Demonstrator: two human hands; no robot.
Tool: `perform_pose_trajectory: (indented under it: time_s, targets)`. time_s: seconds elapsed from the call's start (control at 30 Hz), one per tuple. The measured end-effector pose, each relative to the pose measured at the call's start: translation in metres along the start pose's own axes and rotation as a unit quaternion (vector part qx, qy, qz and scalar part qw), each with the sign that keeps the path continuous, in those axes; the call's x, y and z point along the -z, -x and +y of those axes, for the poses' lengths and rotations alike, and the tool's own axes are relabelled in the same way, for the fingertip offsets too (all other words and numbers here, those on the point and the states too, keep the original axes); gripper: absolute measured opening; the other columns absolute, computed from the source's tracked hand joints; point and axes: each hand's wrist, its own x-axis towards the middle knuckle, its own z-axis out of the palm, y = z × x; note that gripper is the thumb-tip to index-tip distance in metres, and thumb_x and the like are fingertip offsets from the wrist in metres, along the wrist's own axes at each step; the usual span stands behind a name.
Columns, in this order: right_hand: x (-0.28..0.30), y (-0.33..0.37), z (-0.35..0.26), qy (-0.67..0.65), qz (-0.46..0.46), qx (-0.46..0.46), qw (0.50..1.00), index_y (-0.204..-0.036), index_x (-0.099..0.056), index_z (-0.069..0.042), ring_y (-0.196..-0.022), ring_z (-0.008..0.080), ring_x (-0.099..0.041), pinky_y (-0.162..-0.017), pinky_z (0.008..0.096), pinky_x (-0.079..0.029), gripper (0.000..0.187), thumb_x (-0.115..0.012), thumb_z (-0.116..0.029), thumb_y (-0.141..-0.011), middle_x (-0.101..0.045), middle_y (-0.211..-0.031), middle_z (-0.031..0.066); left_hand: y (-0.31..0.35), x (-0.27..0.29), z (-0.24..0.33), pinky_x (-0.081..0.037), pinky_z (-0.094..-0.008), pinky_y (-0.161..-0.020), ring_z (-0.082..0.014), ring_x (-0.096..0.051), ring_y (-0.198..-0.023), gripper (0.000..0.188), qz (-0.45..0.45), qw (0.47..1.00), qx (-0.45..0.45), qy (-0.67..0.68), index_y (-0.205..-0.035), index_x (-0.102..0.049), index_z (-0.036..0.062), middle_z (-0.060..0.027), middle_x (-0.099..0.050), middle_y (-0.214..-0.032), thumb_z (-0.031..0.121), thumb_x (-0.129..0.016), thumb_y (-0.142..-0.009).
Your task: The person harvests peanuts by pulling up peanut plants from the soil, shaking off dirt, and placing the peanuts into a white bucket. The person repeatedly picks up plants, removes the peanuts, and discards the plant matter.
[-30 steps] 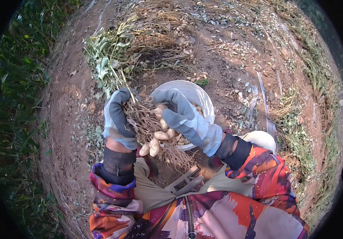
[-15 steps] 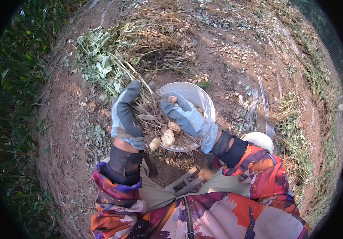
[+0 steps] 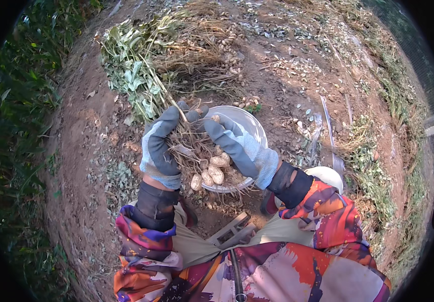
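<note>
Left fingers (image 3: 165, 122) grasp the likely light, springy peanut plant (image 3: 187, 142), best held by its stem (image 3: 170, 98); right fingers (image 3: 226, 142) curl, hold unclear.

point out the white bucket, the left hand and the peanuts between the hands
White bucket (image 3: 248, 121): head view, on its inner wall.
Left hand (image 3: 160, 145): head view, on its gloved middle.
Peanuts (image 3: 216, 175): head view, on one pale pod of the cluster.

White bucket (image 3: 255, 123), its left side hidden behind peanut roots (image 3: 184, 150).
</note>
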Motion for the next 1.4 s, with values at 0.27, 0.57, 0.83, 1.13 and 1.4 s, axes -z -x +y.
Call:
perform_pose_trajectory:
  time_s: [0.27,0.57,0.83,1.13,1.4]
  targets:
    - [-0.034,-0.005,-0.030,0.160,0.076,0.085,0.980,-0.101,-0.055,-0.005,-0.088,0.0041,-0.049,-0.079,0.0204,-0.041,0.024,-0.050,-0.026,-0.091,-0.055,-0.092,-0.0026,-0.008,0.027,-0.010,-0.046,-0.0411,-0.088,-0.0294,-0.057,-0.096,0.031,0.060,0.989,-0.036,-0.132,-0.107,-0.052,-0.0041,-0.0165,-0.060,-0.097,0.015,-0.051,-0.082]
    - [-0.012,-0.030,0.035,0.052,0.272,0.043,0.960,-0.093,-0.059,-0.002,-0.076,0.0048,-0.052,-0.068,0.0200,-0.043,0.011,-0.052,-0.008,-0.086,-0.059,-0.084,-0.0012,-0.021,0.018,-0.036,-0.048,-0.0336,-0.081,-0.0222,-0.059,-0.086,0.024,0.177,0.962,-0.122,-0.171,-0.098,-0.054,-0.0027,-0.0125,-0.061,-0.092,0.001,-0.049,-0.075]
    - [-0.018,-0.023,0.030,-0.011,0.360,-0.024,0.933,-0.096,-0.061,-0.004,-0.078,0.0095,-0.056,-0.071,0.0208,-0.044,0.017,-0.051,-0.016,-0.087,-0.063,-0.088,0.0036,-0.017,-0.008,-0.028,-0.051,-0.0302,-0.071,-0.0216,-0.061,-0.078,0.033,0.231,0.946,-0.129,-0.187,-0.104,-0.042,-0.0021,-0.0130,-0.061,-0.089,-0.003,-0.052,-0.072]
    - [-0.012,-0.022,0.038,-0.087,0.240,-0.091,0.963,-0.098,-0.060,-0.005,-0.080,0.0191,-0.061,-0.069,0.0301,-0.049,0.025,-0.052,-0.026,-0.086,-0.064,-0.089,0.0085,-0.002,0.003,-0.010,-0.053,-0.0318,-0.072,-0.0233,-0.061,-0.082,0.029,0.190,0.954,-0.074,-0.218,-0.101,-0.047,-0.0037,-0.0152,-0.062,-0.087,-0.004,-0.051,-0.073]
    - [0.017,-0.039,0.056,0.433,0.267,-0.068,0.858,-0.096,-0.062,-0.004,-0.082,0.0295,-0.061,-0.070,0.0365,-0.047,0.034,-0.072,-0.021,-0.068,-0.063,-0.088,0.0175,0.002,0.006,-0.023,-0.048,-0.0248,-0.075,-0.0151,-0.061,-0.080,0.048,0.130,0.940,-0.056,-0.309,-0.112,-0.037,-0.0064,-0.0110,-0.063,-0.090,0.000,-0.063,-0.073]
